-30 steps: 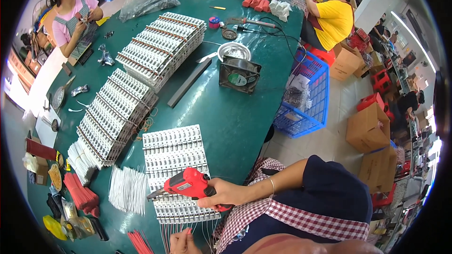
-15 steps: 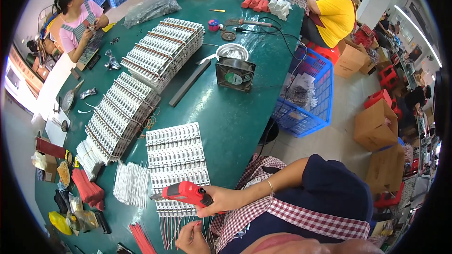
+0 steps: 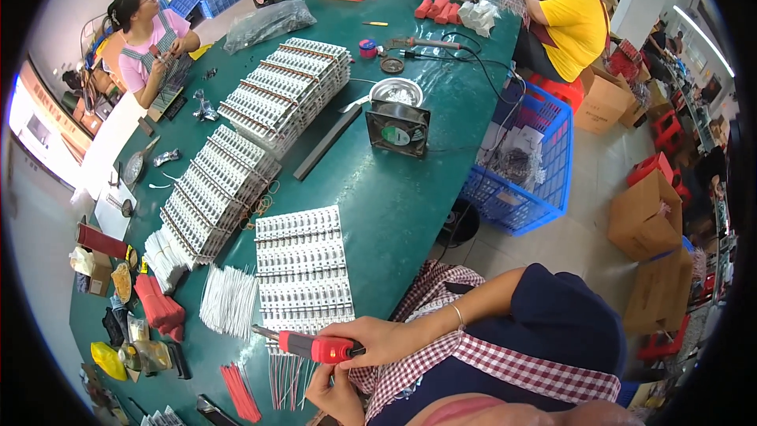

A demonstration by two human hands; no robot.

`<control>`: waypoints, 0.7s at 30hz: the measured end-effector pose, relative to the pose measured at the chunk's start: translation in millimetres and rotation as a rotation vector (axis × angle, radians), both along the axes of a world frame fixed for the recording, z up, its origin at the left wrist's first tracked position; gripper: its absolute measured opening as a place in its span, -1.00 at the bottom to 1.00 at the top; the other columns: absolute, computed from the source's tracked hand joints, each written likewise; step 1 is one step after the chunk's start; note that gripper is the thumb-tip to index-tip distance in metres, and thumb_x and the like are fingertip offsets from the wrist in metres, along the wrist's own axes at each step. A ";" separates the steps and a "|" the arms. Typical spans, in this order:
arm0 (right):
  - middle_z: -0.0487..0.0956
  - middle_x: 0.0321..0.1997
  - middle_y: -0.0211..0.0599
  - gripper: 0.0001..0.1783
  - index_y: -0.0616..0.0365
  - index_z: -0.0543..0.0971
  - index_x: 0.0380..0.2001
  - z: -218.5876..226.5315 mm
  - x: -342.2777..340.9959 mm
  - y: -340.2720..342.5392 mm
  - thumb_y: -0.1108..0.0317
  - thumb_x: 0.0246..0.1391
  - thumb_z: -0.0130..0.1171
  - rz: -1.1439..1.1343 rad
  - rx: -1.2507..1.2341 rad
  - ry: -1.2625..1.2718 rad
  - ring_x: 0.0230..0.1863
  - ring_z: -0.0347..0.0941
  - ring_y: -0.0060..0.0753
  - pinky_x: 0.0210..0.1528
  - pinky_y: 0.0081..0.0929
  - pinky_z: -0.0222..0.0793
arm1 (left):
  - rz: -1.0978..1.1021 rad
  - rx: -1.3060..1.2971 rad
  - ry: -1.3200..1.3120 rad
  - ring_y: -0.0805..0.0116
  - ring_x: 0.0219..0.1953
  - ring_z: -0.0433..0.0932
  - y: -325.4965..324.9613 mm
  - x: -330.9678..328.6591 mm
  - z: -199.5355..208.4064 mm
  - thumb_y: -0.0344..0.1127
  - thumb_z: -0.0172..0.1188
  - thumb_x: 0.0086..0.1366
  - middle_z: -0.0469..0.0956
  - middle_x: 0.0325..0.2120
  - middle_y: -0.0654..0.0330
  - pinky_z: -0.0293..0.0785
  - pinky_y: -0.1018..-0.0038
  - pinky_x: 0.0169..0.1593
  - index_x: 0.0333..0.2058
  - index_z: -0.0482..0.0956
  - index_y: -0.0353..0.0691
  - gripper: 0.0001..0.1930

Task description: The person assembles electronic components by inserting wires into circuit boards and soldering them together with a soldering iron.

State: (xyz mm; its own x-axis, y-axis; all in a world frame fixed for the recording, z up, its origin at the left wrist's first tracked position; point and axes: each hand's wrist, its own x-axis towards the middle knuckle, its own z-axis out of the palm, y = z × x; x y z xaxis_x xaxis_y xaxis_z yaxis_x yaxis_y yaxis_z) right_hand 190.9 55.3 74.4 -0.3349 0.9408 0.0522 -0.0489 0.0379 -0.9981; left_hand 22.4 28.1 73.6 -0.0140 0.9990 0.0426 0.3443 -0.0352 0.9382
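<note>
My right hand (image 3: 377,341) grips a red and black pistol-shaped hand tool (image 3: 319,347), whose grey tip (image 3: 264,332) points left over the lower edge of a white panel (image 3: 303,268). Rows of small metallic parts cover that panel. Thin red and white wires (image 3: 288,379) trail from its near edge. Just below the tool, my left hand (image 3: 337,396) is closed with curled fingers, close to the wires; what lies between its fingertips is hidden. A bundle of white wires (image 3: 227,300) lies left of the panel, and red wires (image 3: 239,393) lie nearer.
Tall stacks of white panels (image 3: 217,189) stand beyond on the green table (image 3: 394,213). A small fan (image 3: 398,128), a metal bowl (image 3: 397,91) and a dark bar (image 3: 327,142) sit farther off. A blue crate (image 3: 520,158) is beside the table. Two people work across it.
The tool has dropped nearer the panel's lower edge and turned in my right hand. My left hand has risen close beneath it. The whole view has shifted slightly.
</note>
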 end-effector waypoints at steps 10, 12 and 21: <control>0.51 -0.03 -0.02 -0.33 0.24 0.34 0.09 -3.8 3.4 -7.8 0.46 -0.16 0.32 0.023 0.096 -0.065 0.02 0.45 0.02 -0.01 -0.25 0.39 | -0.084 -0.176 0.036 0.47 -0.37 0.50 -9.2 -5.6 4.4 -0.61 0.21 0.12 0.61 -0.43 0.15 0.45 0.53 -0.25 -0.22 0.62 -0.38 -0.78; 0.51 -0.04 -0.02 -0.33 0.23 0.34 0.09 -4.5 3.2 -9.7 0.46 -0.16 0.32 0.032 0.132 -0.094 0.01 0.46 0.02 -0.01 -0.25 0.39 | -0.113 -0.188 0.039 0.47 -0.35 0.50 -10.8 -7.4 7.3 -0.63 0.20 0.12 0.62 -0.39 0.15 0.44 0.53 -0.23 -0.19 0.62 -0.37 -0.75; 0.52 -0.12 0.01 -0.38 0.25 0.36 0.04 -11.6 -2.2 -11.5 0.46 -0.16 0.32 0.107 0.262 -0.102 -0.06 0.47 0.07 -0.06 -0.21 0.41 | -0.077 -0.155 0.122 0.47 -0.41 0.51 -16.7 -16.1 0.3 -0.61 0.23 0.07 0.61 -0.47 0.19 0.45 0.49 -0.32 -0.30 0.64 -0.34 -0.82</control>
